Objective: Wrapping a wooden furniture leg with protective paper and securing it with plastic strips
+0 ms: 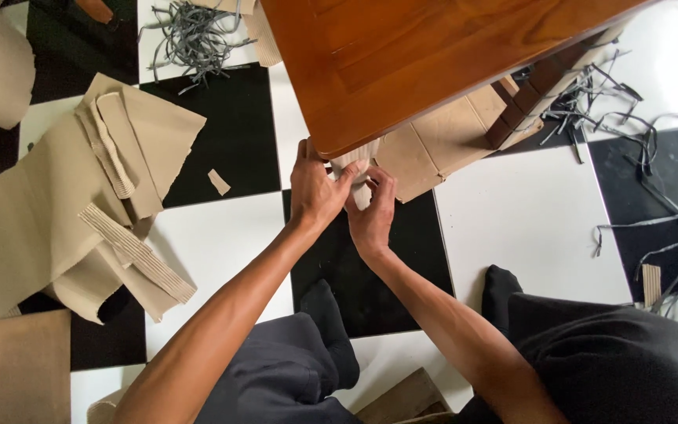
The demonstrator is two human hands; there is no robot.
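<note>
1. Left hand (313, 188) and right hand (370, 212) side by side, fingers pinched together on a small tan strip of corrugated cardboard (352, 166) pressed to the corner of the glossy brown wooden table (402, 55).
2. Likely to slip off or tear if pulled hard against the sharp corner.
3. Black-and-white checkered tile floor (527, 212); torn beige cardboard sheets (56, 212) well to the left, grey plastic straps (190, 35) scattered around.
</note>
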